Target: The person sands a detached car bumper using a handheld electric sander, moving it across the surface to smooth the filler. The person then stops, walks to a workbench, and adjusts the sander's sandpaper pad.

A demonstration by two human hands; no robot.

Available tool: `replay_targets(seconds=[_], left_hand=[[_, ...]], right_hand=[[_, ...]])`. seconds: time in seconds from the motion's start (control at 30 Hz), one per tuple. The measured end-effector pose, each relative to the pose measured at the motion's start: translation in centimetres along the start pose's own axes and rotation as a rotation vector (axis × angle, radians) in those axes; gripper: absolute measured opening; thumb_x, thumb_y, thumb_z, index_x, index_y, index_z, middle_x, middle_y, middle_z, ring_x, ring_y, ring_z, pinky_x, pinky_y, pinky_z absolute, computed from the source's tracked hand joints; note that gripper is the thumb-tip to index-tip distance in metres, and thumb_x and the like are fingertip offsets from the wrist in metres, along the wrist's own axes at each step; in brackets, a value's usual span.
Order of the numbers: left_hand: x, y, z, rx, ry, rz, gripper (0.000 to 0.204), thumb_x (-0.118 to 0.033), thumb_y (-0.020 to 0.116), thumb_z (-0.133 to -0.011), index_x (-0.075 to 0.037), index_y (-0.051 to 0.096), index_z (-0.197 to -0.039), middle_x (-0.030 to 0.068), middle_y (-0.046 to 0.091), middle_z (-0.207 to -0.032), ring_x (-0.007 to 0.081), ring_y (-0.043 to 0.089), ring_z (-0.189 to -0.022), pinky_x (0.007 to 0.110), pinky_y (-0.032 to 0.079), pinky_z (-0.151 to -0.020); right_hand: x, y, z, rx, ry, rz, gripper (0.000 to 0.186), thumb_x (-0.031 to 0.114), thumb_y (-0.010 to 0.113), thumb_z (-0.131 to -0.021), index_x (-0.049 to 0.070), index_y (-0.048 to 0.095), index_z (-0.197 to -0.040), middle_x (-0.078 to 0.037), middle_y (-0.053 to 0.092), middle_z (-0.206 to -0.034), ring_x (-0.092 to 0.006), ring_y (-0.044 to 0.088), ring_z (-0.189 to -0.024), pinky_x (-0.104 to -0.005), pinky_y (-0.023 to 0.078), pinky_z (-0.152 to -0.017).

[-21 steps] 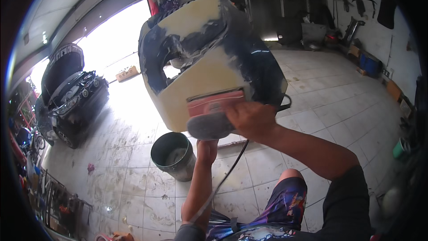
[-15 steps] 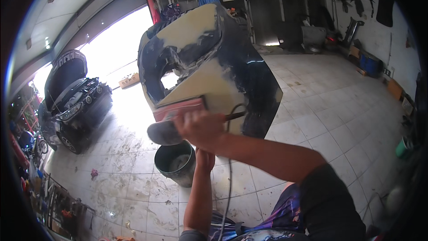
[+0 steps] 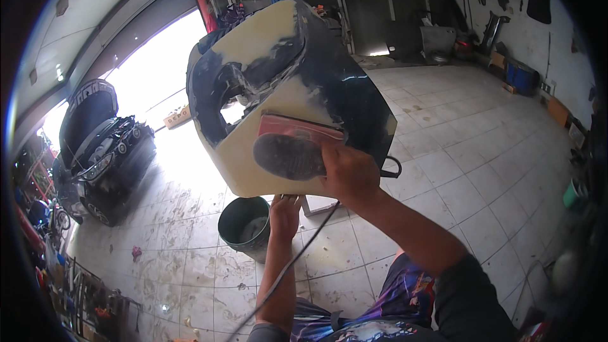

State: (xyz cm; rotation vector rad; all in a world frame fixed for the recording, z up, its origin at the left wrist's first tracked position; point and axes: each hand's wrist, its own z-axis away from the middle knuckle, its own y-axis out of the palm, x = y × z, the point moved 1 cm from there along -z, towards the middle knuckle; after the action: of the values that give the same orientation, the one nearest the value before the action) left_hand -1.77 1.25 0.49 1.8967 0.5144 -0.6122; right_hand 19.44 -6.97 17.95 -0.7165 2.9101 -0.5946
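Observation:
A large car bumper panel [image 3: 237, 171], dark with broad patches of yellowish filler, stands tilted before me. My right hand [image 3: 350, 174] is wrapped around the right end of a sander [image 3: 288, 157] with a reddish base and a dusty grey body. The sander's base lies against the filler on the near part of the panel. Below, my left hand [image 3: 284, 216] grips the panel's near edge, its fingers curled up at the rim. A power cord [image 3: 288, 263] hangs from near the right hand and crosses over my left forearm.
A dark bucket [image 3: 223, 231] stands on the tiled floor [image 3: 190, 278] beside my left hand. At left, a dark car [image 3: 95, 171] has its hood raised near a bright doorway. A blue container [image 3: 520, 79] and loose car parts line the right wall.
My right hand has slid the sander rightward across the panel. The cord has swung over my left forearm. My left hand stays at the panel's near edge, its fingers now in sight.

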Motion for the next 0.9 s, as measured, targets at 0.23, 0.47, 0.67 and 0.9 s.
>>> replay_targets(seconds=[0.23,0.47,0.67,0.9], left_hand=[[0.2,1.5,0.7,0.009,-0.034,-0.051,0.058,-0.009,0.050,-0.104,0.003,0.036,-0.158,0.0179,0.050,-0.156,0.0322,0.052,-0.142,0.049,0.042,-0.120],[-2.0,2.3,1.3,-0.109,0.048,-0.184,0.057,-0.023,0.057,-0.108,-0.002,0.040,-0.159,0.0145,0.054,-0.152,0.0273,0.058,-0.136,0.041,0.048,-0.113],[-6.8,-0.3,7.9,-0.448,0.245,-0.376,0.060,-0.022,0.070,-0.100,-0.002,0.051,-0.154,0.0127,0.064,-0.140,0.0226,0.063,-0.128,0.033,0.052,-0.103],[-4.7,6.6,18.6,0.890,-0.565,-0.914,0.076,-0.034,0.077,-0.093,-0.003,0.046,-0.154,0.0229,0.057,-0.153,0.0371,0.057,-0.139,0.048,0.047,-0.113]], right_hand=[[7.8,5.1,-1.0,0.073,0.050,0.097,0.018,0.017,0.071,-0.084,0.009,0.064,-0.098,-0.008,0.068,-0.076,-0.0247,0.073,-0.068,-0.0399,0.058,-0.054],[13.1,7.9,-3.7,0.049,-0.050,-0.003,0.014,0.016,0.068,-0.089,0.009,0.065,-0.100,-0.007,0.073,-0.083,-0.0231,0.074,-0.067,-0.0395,0.060,-0.054],[8.3,5.6,-0.8,0.097,0.013,0.025,0.019,0.015,0.065,-0.092,0.008,0.066,-0.110,-0.006,0.071,-0.083,-0.0251,0.074,-0.069,-0.0391,0.060,-0.059],[3.9,3.9,1.3,0.098,0.179,-0.004,0.062,0.007,0.078,-0.079,0.003,0.062,-0.138,-0.012,0.071,-0.102,-0.0277,0.073,-0.081,-0.0407,0.059,-0.071]])
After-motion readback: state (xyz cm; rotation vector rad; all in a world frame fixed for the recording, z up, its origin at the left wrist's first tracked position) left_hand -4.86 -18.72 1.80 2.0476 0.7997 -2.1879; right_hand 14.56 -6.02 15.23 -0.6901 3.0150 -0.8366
